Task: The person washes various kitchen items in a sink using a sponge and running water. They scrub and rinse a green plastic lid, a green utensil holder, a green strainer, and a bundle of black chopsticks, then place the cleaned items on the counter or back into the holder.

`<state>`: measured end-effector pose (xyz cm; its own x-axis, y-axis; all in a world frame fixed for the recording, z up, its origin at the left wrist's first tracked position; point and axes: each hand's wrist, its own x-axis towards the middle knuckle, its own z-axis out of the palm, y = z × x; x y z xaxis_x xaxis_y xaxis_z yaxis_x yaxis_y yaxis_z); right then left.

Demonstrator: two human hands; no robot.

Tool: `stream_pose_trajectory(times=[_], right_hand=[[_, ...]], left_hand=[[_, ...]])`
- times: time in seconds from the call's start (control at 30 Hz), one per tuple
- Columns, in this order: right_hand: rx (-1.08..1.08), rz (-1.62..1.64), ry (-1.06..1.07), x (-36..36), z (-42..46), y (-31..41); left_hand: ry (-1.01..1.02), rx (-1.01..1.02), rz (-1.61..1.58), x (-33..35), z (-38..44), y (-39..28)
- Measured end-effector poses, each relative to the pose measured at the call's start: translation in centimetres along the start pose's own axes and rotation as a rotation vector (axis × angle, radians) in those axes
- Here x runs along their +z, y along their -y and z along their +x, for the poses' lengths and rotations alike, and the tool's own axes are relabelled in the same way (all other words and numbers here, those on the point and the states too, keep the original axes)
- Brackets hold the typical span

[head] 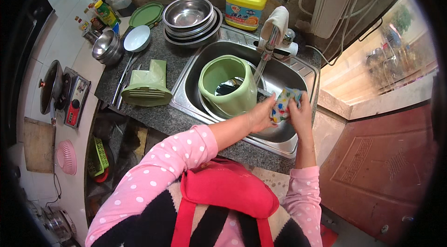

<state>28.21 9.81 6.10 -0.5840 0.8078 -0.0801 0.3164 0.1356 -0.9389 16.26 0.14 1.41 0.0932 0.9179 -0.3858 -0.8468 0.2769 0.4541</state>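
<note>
Over the right side of the steel sink [209,48], my right hand [301,114] grips a dishcloth [284,105] with coloured spots. My left hand [262,116] holds the cloth's near side between thumb and fingers. A dark, flat piece shows beside the left thumb, too hidden to name. Left of my hands, a pale green plastic container [232,102] stands tilted in a metal basin [206,107] in the sink. Something dark and shiny shows inside it. Water runs from the faucet [268,51] behind the container, and a light cloth [277,20] hangs over the faucet.
Left of the sink lie a slotted green plastic piece [146,95] and knives [122,79]. A white bowl [137,38], stacked steel basins [188,13] and a yellow detergent jug [245,6] stand behind. A water filter housing [331,6] hangs at the right.
</note>
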Motion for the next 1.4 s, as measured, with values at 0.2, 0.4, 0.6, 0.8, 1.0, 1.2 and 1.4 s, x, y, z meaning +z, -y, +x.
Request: stream_pose_trajectory(times=[0.2, 0.4, 0.6, 0.8, 1.0, 1.2, 1.4], right_hand=[[-0.426, -0.699, 0.121, -1.2, 0.6, -7.3], [0.017, 0.096, 0.173, 6.3, 3.5, -5.0], [0.29, 0.471, 0.3, 11.2, 5.9, -2.4], [0.223, 0.643, 0.369, 8.3, 4.0, 1.6], [-0.006, 0.345, 0.409, 5.5, 2.2, -0.5], [-0.26, -0.056, 0.317, 6.4, 0.9, -2.5], [0.175, 0.415, 0.024, 5.9, 2.7, -3.6]], left_hand=[[-0.218, 0.471, 0.873, -4.4, -4.9, 0.9], [-1.064, 0.954, 0.921, -9.4, -10.5, -6.8], [-0.987, 0.312, 0.369, -10.1, -9.8, -8.8], [-0.894, 0.978, 0.839, -12.4, -10.3, -7.9], [-0.34, 1.235, 1.838, -7.6, -8.7, -7.6], [-0.1, 1.311, 2.244, -4.6, -4.8, -6.3], [0.19, 1.293, 2.45, -4.6, -2.9, -5.0]])
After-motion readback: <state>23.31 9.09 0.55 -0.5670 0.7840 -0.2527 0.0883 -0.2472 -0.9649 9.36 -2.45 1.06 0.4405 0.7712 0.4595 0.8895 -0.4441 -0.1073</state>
